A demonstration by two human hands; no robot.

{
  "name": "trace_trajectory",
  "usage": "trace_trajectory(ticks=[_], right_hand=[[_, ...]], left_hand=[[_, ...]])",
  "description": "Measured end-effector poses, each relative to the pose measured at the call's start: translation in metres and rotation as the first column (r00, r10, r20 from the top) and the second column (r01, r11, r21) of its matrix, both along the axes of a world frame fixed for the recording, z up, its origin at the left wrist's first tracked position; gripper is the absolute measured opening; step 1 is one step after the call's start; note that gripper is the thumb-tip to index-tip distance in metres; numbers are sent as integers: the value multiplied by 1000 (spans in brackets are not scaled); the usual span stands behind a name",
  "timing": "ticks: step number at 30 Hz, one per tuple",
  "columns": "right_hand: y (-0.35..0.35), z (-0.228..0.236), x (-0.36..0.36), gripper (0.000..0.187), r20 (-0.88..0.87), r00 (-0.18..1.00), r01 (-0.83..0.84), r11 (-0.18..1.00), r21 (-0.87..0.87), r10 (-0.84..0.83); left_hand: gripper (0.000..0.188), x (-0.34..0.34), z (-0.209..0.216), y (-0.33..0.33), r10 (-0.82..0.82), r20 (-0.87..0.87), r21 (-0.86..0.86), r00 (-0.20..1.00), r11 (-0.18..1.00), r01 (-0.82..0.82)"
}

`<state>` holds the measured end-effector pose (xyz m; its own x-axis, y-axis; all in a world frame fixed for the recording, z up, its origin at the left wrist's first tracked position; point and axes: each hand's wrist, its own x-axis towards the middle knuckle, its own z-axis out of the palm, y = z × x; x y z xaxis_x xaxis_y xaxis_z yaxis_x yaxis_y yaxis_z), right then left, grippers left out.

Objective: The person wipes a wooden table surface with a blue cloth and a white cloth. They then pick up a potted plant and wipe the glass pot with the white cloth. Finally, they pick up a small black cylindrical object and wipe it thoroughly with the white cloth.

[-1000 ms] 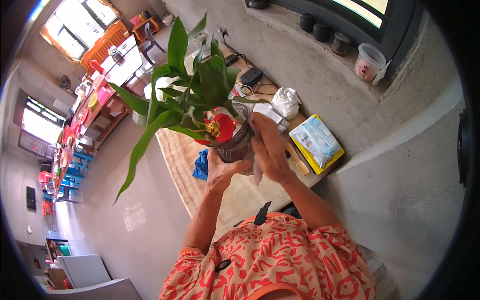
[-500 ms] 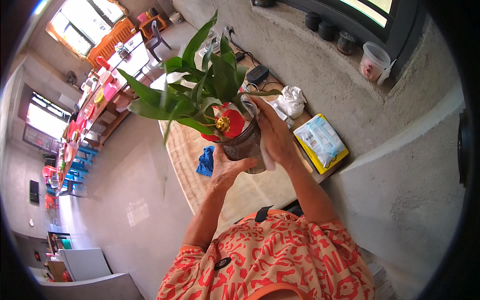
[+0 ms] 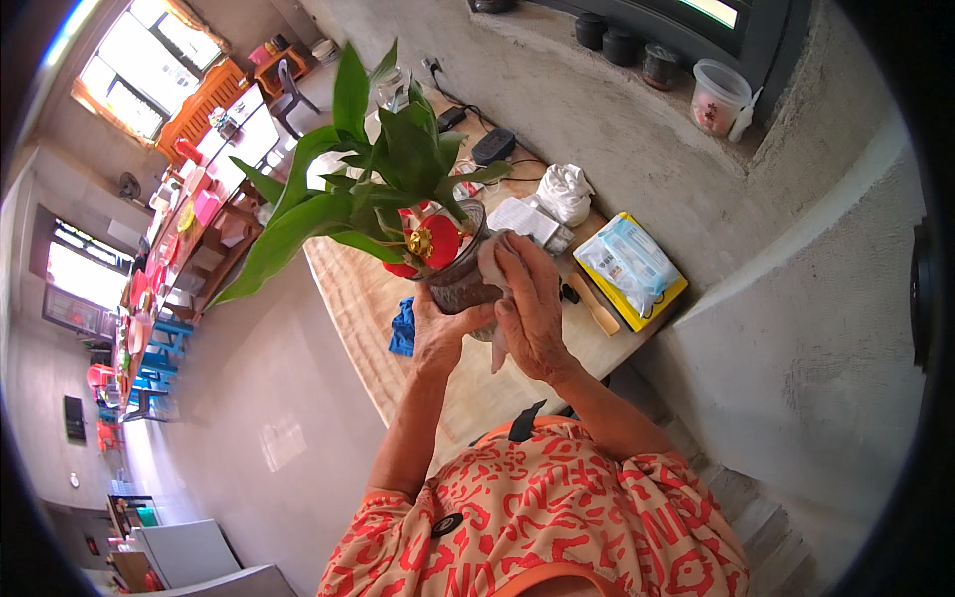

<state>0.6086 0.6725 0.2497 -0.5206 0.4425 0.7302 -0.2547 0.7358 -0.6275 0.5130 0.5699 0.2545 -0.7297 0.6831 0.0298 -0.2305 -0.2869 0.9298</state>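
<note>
A leafy green plant (image 3: pixel 398 169) stands in a round see-through pot (image 3: pixel 460 283) above the wooden table. Red lantern-like ornaments (image 3: pixel 438 242) with a gold piece hang at the pot's rim. My left hand (image 3: pixel 438 328) grips the pot's near left side, thumb across its front. On the right side, my right hand (image 3: pixel 532 298) presses a pale cloth (image 3: pixel 493 267) against the pot wall, and a corner of the cloth dangles below. The fingertips of the left hand are hidden behind the pot.
On the wooden table (image 3: pixel 348 298) lie a blue cloth (image 3: pixel 402 326), a yellow package (image 3: pixel 637 274), a wooden-handled tool (image 3: pixel 595 303), a crumpled white bag (image 3: pixel 565 194) and a black power adapter (image 3: pixel 493 146). A plastic tub (image 3: pixel 718 98) and dark jars stand on the windowsill.
My right hand and the cloth have slid from the pot's upper right side down toward its front. The wooden-handled tool now shows more fully. The view has shifted slightly.
</note>
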Motion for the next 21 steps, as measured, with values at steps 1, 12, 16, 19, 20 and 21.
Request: trace_trajectory(ticks=[1, 12, 16, 19, 20, 21], right_hand=[[1, -2, 2, 45, -21, 1000, -11, 999, -46, 10], [30, -1, 6, 30, -288, 937, -350, 527, -775, 198], [32, -9, 10, 28, -182, 976, -215, 668, -712, 121], [28, -9, 8, 28, -158, 987, -98, 863, -495, 22], [24, -9, 7, 29, -175, 984, -59, 921, -385, -11], [22, -6, 9, 34, -118, 992, 7, 973, -232, -36]], left_hand=[[83, 0, -1, 1, -20, -1, 20, 1000, 1000, 20], [91, 1, -8, 7, -169, -26, 107, 985, 980, 170], [91, 7, -2, 11, -147, -47, 95, 988, 984, 151], [86, 11, 2, 9, -192, -2, 189, 981, 964, 189], [83, 13, 2, 5, -217, 21, 233, 976, 950, 206], [75, 12, -4, 3, -194, 15, 241, 981, 953, 184]])
